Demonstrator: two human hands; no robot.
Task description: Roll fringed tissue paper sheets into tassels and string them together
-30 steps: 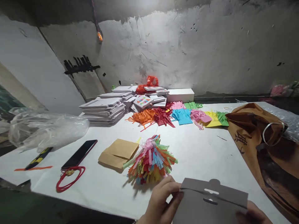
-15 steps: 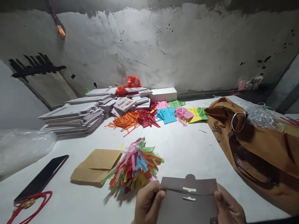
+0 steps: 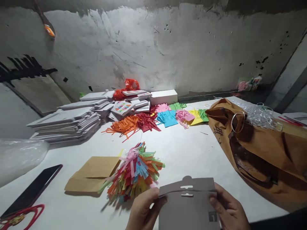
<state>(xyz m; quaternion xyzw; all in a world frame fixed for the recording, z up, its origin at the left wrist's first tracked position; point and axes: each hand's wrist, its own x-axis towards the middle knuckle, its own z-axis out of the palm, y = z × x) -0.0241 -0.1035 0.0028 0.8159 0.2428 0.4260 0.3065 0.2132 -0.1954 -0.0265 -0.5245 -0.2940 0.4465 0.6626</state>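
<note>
Between my two hands is a grey flat cardboard box (image 3: 184, 207) with a top flap, a rounded tab and two slots for hanging. A dark square mark shows low on its right side. My left hand (image 3: 146, 206) pinches the upper left corner between thumb and fingers. At the upper right corner, my right hand (image 3: 229, 206) grips the edge, thumb in front. Just beyond my left hand lies a multicoloured paper tassel bunch (image 3: 135, 172). Its left side rests against a brown paper envelope (image 3: 92, 174).
Stacked white boxes (image 3: 64, 124) stand at the back left. Coloured fringed paper bundles (image 3: 166, 118) lie along the back. A brown cloth bag (image 3: 263, 153) fills the right side. On the left are a phone (image 3: 33, 188), a red cord (image 3: 35, 214) and clear plastic (image 3: 21, 156).
The cardboard box has come up slightly and its top flap has tilted, showing more of the dark mark. The whole view has shifted, so things appear further left.
</note>
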